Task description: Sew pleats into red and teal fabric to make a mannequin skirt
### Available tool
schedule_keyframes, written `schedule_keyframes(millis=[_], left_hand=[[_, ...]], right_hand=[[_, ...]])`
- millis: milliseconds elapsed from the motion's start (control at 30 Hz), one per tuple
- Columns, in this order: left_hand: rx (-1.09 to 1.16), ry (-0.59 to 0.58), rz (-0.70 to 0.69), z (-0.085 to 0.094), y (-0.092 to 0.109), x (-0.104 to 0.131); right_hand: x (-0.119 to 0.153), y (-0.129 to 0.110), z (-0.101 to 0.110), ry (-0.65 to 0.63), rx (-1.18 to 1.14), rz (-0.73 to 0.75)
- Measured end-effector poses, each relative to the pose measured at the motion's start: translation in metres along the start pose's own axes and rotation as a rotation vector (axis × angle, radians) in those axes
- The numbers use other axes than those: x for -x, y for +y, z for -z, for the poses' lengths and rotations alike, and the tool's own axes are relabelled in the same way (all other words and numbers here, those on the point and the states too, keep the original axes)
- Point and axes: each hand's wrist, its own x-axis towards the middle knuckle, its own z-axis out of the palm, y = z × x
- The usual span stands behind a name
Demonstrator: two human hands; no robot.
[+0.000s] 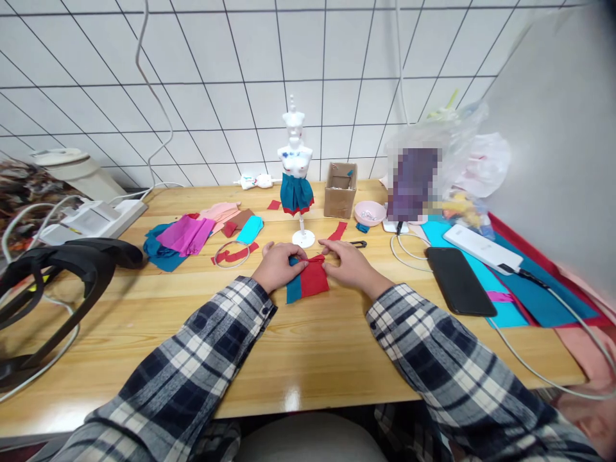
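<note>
A small piece of red and teal cloth lies near the middle of the wooden table, its upper edge gathered. My left hand pinches that edge at its left side, thumb and fingers closed on the cloth. At the right upper corner, my right hand has its thumb and fingertips closed on the cloth's edge. Just behind the hands stands a white doll-sized mannequin on a round base, wearing a teal skirt with a red hem.
Cloth scraps and a hoop lie left. Behind are a cardboard box and a pink bowl. A phone, a power bank and cables lie right; a black headset sits far left.
</note>
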Motion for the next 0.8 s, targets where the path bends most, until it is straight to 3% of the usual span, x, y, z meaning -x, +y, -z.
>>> schedule_keyframes(millis=[100,367,633,800], left_hand=[[-0.003,0.000,-0.018,-0.0004,-0.0004,-0.0004],[0.002,0.012,-0.079,-0.0021,-0.0067,-0.0026],[-0.119,0.053,-0.157,-0.0004,-0.0051,0.0002],[-0.180,0.078,-0.201,0.0001,-0.0027,0.0023]], right_hand=[[-0.0019,0.0005,-0.0021,0.022,0.064,0.058],[-0.0062,0.0074,-0.0046,0.010,0.053,0.013],[-0.0009,0.0065,-0.0014,-0.026,-0.085,-0.007],[-0.0003,0.0072,-0.0018,-0.016,0.044,0.084]])
